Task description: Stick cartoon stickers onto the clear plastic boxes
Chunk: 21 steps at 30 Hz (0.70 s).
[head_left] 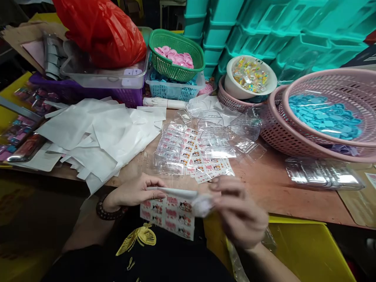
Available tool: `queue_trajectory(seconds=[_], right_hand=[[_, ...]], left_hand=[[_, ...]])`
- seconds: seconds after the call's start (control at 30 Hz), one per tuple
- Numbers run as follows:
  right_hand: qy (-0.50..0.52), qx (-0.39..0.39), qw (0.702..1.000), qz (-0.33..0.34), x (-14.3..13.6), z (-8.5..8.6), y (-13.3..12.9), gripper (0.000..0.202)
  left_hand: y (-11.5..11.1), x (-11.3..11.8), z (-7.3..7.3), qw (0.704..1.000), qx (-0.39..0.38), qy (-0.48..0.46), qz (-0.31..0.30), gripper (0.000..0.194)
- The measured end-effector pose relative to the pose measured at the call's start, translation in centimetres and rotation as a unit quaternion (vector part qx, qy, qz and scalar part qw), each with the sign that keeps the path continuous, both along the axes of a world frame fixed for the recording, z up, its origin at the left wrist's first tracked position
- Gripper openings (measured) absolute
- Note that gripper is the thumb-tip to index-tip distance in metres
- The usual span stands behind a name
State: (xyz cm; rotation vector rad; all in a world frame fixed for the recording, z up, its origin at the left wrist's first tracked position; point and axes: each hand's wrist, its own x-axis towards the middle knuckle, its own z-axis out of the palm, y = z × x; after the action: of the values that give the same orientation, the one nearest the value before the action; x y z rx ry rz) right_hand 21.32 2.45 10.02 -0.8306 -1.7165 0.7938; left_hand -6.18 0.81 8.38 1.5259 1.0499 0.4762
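My left hand [133,192], with a beaded bracelet at its wrist, pinches the top left edge of a sticker sheet [170,215] printed with pink text and cats. The sheet hangs low in front of my body, its top edge folded or backed with white. At its right end my right hand [239,207], smeared by motion, has its fingers closed at a crumpled white piece [202,204]. Just beyond my hands, more sticker sheets [210,168] lie on the table under clear plastic shells [216,137].
White paper sheets [96,133] are heaped at the left. Pink baskets [293,135] with blue pieces stand at the right, near stacked clear shells [323,174]. Behind are a green basket [176,41], a white bowl [232,84], a red bag [102,35] and teal bins [261,39].
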Motion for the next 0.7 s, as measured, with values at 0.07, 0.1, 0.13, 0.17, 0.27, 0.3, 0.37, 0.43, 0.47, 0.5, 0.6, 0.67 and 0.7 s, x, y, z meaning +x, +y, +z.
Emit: queue_trajectory(seconds=[0.07, 0.1, 0.13, 0.17, 0.27, 0.3, 0.37, 0.43, 0.47, 0.5, 0.6, 0.67, 0.7], right_hand=[[0.048, -0.172, 0.983, -0.039, -1.0, 0.4, 1.1, 0.007], [0.038, -0.256, 0.965, -0.036, -1.7, 0.5, 1.9, 0.013], [0.017, -0.327, 0.945, -0.016, -2.5, 0.4, 2.7, 0.021], [-0.006, -0.384, 0.923, 0.011, -3.3, 0.1, 3.4, 0.028], [-0.049, -0.462, 0.883, 0.063, -5.4, -1.0, 5.2, 0.039], [-0.061, -0.466, 0.88, 0.068, -6.0, -1.3, 5.5, 0.04], [-0.089, -0.458, 0.882, 0.066, -6.8, -1.7, 6.0, 0.039], [-0.121, -0.45, 0.883, 0.06, -7.3, -1.8, 6.3, 0.037], [-0.135, -0.449, 0.881, 0.059, -7.5, -1.8, 6.5, 0.036], [-0.148, -0.451, 0.878, 0.06, -7.6, -1.8, 6.7, 0.034], [-0.176, -0.454, 0.871, 0.066, -7.9, -1.7, 7.2, 0.032], [-0.191, -0.453, 0.869, 0.064, -8.1, -1.8, 7.4, 0.034], [-0.196, -0.452, 0.868, 0.062, -8.2, -1.8, 7.5, 0.034]], left_hand=[[-0.7, -0.6, -0.6, 0.995, 0.078, 0.059, 0.026, 0.019], [-1.1, -0.9, -0.8, 0.988, 0.121, 0.085, 0.034, 0.017], [-1.4, -1.1, -1.0, 0.98, 0.166, 0.105, 0.037, 0.016], [-1.7, -1.3, -1.1, 0.97, 0.208, 0.119, 0.037, 0.015], [-2.2, -1.6, -1.8, 0.941, 0.305, 0.143, 0.045, 0.014], [-2.2, -1.7, -2.0, 0.932, 0.327, 0.146, 0.049, 0.013], [-2.3, -1.7, -2.6, 0.922, 0.354, 0.146, 0.053, 0.013], [-2.3, -1.7, -3.1, 0.92, 0.363, 0.137, 0.049, 0.013], [-2.3, -1.6, -3.4, 0.921, 0.364, 0.133, 0.048, 0.013], [-2.3, -1.6, -3.6, 0.922, 0.362, 0.128, 0.047, 0.013], [-2.2, -1.6, -4.1, 0.925, 0.361, 0.109, 0.045, 0.013], [-2.2, -1.7, -4.3, 0.926, 0.36, 0.099, 0.047, 0.014], [-2.2, -1.7, -4.4, 0.926, 0.361, 0.095, 0.049, 0.014]])
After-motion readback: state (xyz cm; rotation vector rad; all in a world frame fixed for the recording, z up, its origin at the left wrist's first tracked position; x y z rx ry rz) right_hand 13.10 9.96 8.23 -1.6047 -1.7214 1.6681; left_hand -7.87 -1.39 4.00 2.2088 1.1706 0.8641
